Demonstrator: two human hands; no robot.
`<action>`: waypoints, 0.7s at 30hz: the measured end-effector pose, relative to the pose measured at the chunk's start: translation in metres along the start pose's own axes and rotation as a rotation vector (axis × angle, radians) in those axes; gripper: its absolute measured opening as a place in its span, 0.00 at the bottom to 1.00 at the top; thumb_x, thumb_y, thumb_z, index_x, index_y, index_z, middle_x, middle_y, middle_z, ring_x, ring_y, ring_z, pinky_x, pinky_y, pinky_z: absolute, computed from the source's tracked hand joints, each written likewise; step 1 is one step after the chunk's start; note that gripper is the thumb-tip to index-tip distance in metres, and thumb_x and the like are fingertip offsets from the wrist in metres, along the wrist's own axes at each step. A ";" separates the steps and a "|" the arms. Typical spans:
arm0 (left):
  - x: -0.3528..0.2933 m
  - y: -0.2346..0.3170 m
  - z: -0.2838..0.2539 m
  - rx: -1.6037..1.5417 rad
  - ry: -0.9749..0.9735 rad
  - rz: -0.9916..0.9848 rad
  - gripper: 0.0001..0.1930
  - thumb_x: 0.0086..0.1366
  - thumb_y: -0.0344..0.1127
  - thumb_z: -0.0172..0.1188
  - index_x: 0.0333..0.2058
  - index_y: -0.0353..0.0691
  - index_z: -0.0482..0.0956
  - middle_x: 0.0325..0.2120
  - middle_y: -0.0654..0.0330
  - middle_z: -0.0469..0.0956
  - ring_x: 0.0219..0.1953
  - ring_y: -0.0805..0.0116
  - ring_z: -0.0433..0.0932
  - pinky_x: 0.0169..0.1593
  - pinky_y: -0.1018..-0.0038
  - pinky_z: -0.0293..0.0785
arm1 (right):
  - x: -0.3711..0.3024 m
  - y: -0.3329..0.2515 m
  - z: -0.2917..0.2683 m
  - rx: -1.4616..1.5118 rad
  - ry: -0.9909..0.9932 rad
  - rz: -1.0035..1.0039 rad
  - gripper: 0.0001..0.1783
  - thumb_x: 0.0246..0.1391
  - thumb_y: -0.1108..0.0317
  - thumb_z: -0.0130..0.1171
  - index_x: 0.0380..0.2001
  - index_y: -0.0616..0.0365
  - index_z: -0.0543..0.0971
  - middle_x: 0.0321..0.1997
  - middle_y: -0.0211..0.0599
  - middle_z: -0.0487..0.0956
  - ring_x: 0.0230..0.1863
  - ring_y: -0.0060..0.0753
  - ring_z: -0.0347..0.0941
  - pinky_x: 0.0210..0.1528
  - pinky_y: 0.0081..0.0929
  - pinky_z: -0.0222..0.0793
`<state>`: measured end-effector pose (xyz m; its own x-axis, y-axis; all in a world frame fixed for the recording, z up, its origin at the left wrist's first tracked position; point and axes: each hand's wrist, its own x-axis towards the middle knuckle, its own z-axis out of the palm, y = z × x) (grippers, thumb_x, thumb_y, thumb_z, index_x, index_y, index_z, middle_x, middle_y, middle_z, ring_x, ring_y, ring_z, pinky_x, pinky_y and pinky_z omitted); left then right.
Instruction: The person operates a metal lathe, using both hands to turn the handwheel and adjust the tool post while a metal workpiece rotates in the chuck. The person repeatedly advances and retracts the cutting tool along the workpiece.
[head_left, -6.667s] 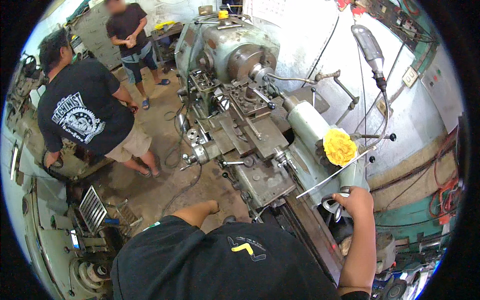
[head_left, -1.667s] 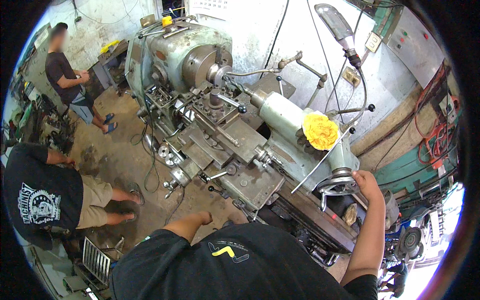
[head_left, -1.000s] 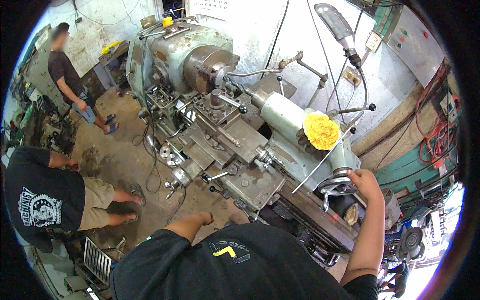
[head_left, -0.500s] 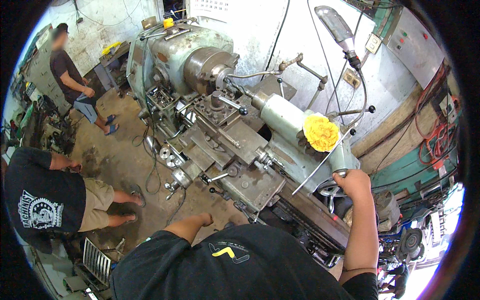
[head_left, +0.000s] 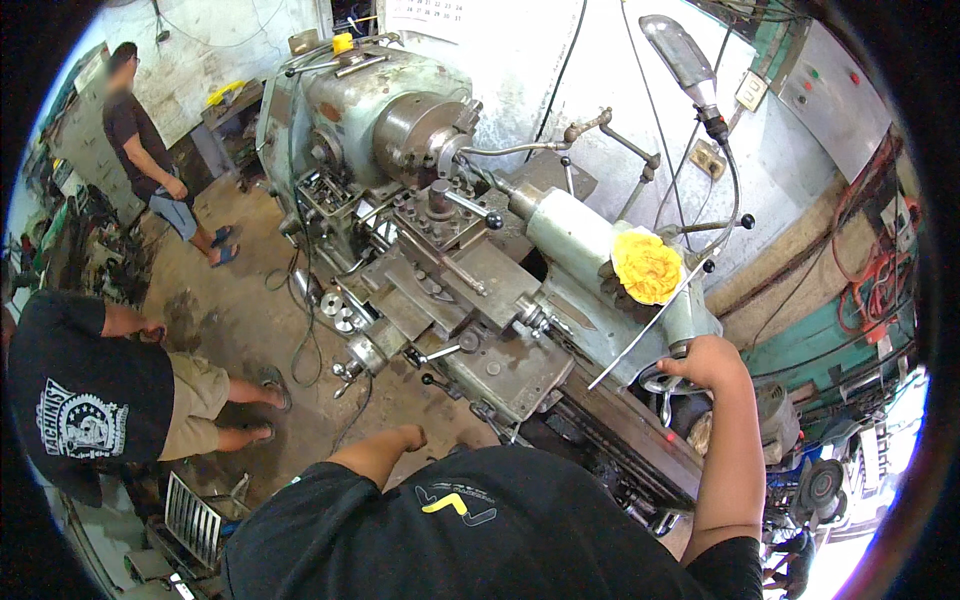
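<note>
My right hand (head_left: pixel 710 362) is at the rear end of the lathe's tailstock (head_left: pixel 580 235), fingers curled around the tailstock handwheel (head_left: pixel 664 382), whose rim shows below. My left hand (head_left: pixel 411 437) hangs low in front of me, away from the machine; its fingers look curled and nothing shows in it. A drill bit (head_left: pixel 486 176) extends from the tailstock quill (head_left: pixel 524 200) toward the lathe chuck (head_left: pixel 415 135); its tip is hard to make out. A crumpled yellow cloth (head_left: pixel 648 267) lies on the tailstock beside a thin rod (head_left: pixel 640 345).
The tool post (head_left: pixel 440 205) with its ball-ended lever and the carriage (head_left: pixel 495 365) stand before me. A work lamp (head_left: pixel 680 60) hangs over the tailstock. One person (head_left: pixel 90 390) stands at left, another person (head_left: pixel 140 150) farther back. A grey control box (head_left: pixel 833 85) is on the wall.
The view has shifted slightly. My right hand has turned a little at the tailstock's end, its fingers now reaching farther over the handwheel. My left hand stays put.
</note>
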<state>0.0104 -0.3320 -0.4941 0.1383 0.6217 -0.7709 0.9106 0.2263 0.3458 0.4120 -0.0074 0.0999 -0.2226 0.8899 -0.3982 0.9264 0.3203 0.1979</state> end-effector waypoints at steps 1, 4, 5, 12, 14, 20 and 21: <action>-0.005 0.002 -0.001 -0.027 0.042 -0.002 0.22 0.68 0.49 0.55 0.44 0.35 0.86 0.45 0.42 0.85 0.48 0.40 0.83 0.52 0.51 0.77 | 0.001 0.000 0.001 -0.018 -0.004 0.007 0.43 0.42 0.26 0.68 0.36 0.62 0.89 0.40 0.55 0.87 0.44 0.56 0.85 0.50 0.46 0.79; -0.018 0.005 -0.003 -0.044 0.067 -0.023 0.22 0.68 0.49 0.54 0.41 0.35 0.87 0.41 0.43 0.86 0.46 0.41 0.84 0.52 0.50 0.77 | 0.000 -0.002 0.001 0.006 0.003 0.037 0.43 0.42 0.27 0.69 0.37 0.63 0.89 0.42 0.55 0.87 0.45 0.55 0.85 0.50 0.45 0.79; -0.023 0.005 -0.005 -0.061 0.026 -0.036 0.22 0.68 0.49 0.54 0.39 0.35 0.87 0.39 0.43 0.86 0.45 0.41 0.84 0.52 0.50 0.77 | 0.000 -0.004 0.001 0.016 0.013 0.041 0.42 0.42 0.28 0.70 0.37 0.63 0.89 0.42 0.54 0.87 0.45 0.54 0.85 0.51 0.45 0.79; -0.046 0.019 -0.024 -0.040 0.002 -0.094 0.12 0.63 0.44 0.57 0.37 0.41 0.80 0.33 0.48 0.83 0.36 0.46 0.82 0.40 0.50 0.78 | 0.000 -0.034 0.010 -0.149 0.028 0.086 0.39 0.44 0.31 0.70 0.41 0.59 0.89 0.46 0.50 0.87 0.48 0.51 0.85 0.53 0.42 0.79; -0.045 0.021 -0.025 -0.121 -0.021 -0.150 0.13 0.63 0.42 0.57 0.39 0.40 0.81 0.36 0.47 0.83 0.38 0.45 0.82 0.41 0.49 0.78 | 0.005 -0.046 0.016 -0.229 0.004 0.097 0.39 0.46 0.30 0.69 0.43 0.56 0.90 0.48 0.47 0.88 0.50 0.49 0.85 0.53 0.41 0.79; -0.036 0.023 -0.020 0.033 0.066 0.047 0.20 0.67 0.46 0.51 0.36 0.36 0.87 0.37 0.44 0.86 0.43 0.43 0.84 0.50 0.51 0.78 | 0.023 -0.073 0.039 -0.427 -0.078 0.161 0.30 0.53 0.38 0.66 0.50 0.47 0.89 0.56 0.36 0.86 0.57 0.40 0.83 0.54 0.42 0.76; -0.036 0.024 -0.020 0.040 0.075 0.062 0.22 0.68 0.47 0.50 0.35 0.36 0.88 0.37 0.44 0.87 0.44 0.43 0.85 0.52 0.52 0.78 | 0.024 -0.077 0.043 -0.464 -0.075 0.150 0.25 0.55 0.44 0.66 0.50 0.45 0.89 0.56 0.34 0.86 0.57 0.39 0.83 0.53 0.40 0.77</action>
<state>0.0194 -0.3335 -0.4473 0.1671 0.6882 -0.7060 0.9162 0.1562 0.3690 0.3483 -0.0249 0.0362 -0.0585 0.9170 -0.3945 0.7099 0.3160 0.6295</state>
